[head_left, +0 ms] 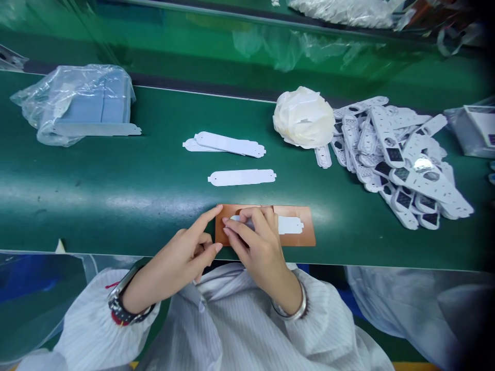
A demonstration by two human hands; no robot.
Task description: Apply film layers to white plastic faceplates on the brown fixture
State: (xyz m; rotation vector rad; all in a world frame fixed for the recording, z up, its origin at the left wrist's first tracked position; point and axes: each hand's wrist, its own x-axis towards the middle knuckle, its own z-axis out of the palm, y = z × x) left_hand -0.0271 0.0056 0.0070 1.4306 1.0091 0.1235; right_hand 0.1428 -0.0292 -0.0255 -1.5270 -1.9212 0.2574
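Note:
A flat brown plate (296, 238) lies near the front edge of the table. On it rests a white strip (292, 225) with a tabbed end, its middle covered by my right hand. My left hand (189, 255) has thumb and index finger spread wide, their tips at the two left corners of the plate. The other left fingers are curled under. My right hand (257, 239) reaches over the plate, thumb and index tips pinched close together by the strip's left end. Whatever is between those tips is too small to make out.
Beyond the plate lie a loose white strip (242, 178) and two overlapping strips (230, 144). A crumpled ball of whitish pieces (303, 117) adjoins a heap of white remote-shaped panels (386, 149) at right. A plastic-wrapped blue stack (96, 100) stands at the back left.

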